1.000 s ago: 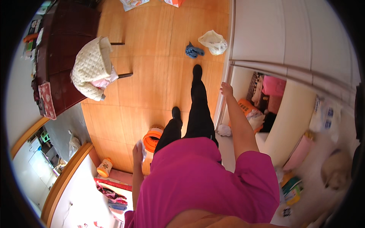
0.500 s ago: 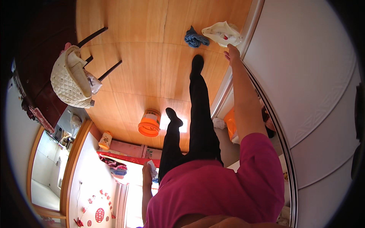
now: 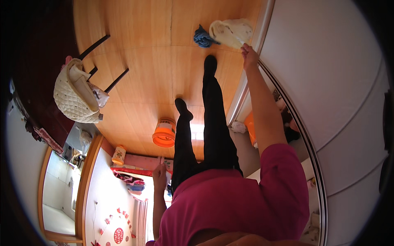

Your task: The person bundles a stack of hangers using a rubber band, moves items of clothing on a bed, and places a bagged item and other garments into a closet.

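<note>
My right hand (image 3: 249,56) reaches far out by the wardrobe edge, its fingers closed on the edge of a cream plastic bag (image 3: 230,33). The bag hangs just over or on the wooden floor; I cannot tell which. Beside it lies a crumpled blue cloth (image 3: 202,37), apart from my hand. My left hand (image 3: 159,177) is down by my left hip, closed around a crumpled white piece (image 3: 168,177), tissue or thin cloth, mostly hidden behind the fingers.
An orange bucket (image 3: 164,135) stands near my left foot. A chair with a quilted cream cover (image 3: 74,98) is at the left. To the right are a white sliding door (image 3: 328,65) and an open compartment with an orange item (image 3: 250,127). A white-orange container (image 3: 119,155) stands near the wall.
The bag's mouth, open upward before, has turned over and closed up in my right hand. My left hand has risen slightly and turned, hiding more of the white piece.
</note>
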Demonstrator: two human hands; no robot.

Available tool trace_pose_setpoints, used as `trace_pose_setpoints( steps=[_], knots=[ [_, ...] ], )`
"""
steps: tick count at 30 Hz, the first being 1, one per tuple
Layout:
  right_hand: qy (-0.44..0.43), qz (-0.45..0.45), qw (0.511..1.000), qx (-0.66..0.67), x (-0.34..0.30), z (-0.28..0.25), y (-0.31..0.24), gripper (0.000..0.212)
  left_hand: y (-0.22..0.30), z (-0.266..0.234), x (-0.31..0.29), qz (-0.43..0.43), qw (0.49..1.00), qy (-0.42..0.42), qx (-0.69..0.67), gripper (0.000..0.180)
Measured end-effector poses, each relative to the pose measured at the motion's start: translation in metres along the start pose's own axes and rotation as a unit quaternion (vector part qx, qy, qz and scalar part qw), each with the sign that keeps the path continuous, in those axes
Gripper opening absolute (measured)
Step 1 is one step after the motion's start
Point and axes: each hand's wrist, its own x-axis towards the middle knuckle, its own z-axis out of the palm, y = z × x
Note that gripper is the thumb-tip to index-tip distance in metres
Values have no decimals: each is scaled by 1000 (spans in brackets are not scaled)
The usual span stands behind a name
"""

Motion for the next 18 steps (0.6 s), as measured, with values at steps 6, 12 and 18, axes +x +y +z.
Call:
trace_pose_setpoints(
  steps=[6,12,18],
  knots=[
    [-109,22,986,125,-190,-1,-39,28,59,-11,37,186,982,28,25,38],
    [-280,63,938,194,-422,18,-73,28,106,-23,65,404,884,87,220,123],
    [-348,-15,934,78,-597,24,-23,22,173,-31,3,571,811,27,124,103]
  ],
)
